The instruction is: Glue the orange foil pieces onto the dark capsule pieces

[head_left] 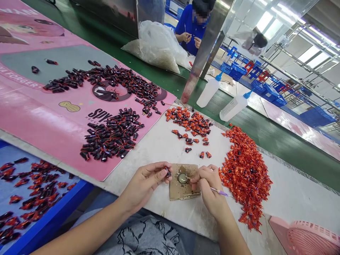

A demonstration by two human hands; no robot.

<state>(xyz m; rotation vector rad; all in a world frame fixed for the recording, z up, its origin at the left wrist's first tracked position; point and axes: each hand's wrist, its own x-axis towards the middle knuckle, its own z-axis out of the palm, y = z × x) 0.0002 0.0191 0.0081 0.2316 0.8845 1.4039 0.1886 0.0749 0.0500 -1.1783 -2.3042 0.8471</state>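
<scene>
My left hand (148, 182) pinches a small dark plastic piece (168, 172) between thumb and fingertips, left of a cardboard square (174, 189). My right hand (211, 184) is closed on a slim, pen-like tool with a purple and white handle (220, 192). Its front end points at a small round metal cap (182, 178) lying on the cardboard, which is speckled with drops. Whether the tip touches what is in the cap I cannot tell. Beyond the hands lies a loose group of orange-and-black pieces (190, 122). A large heap of orange pieces (245, 173) lies right of my right hand.
Black pieces (110, 136) lie in piles on a pink printed mat (66, 131). A blue tray (50, 221) with more pieces stands lower left. Two white bottles (233, 108) and a plastic bag (162, 46) are behind; a pink fan (310, 233) is lower right. A co-worker (192, 26) sits opposite.
</scene>
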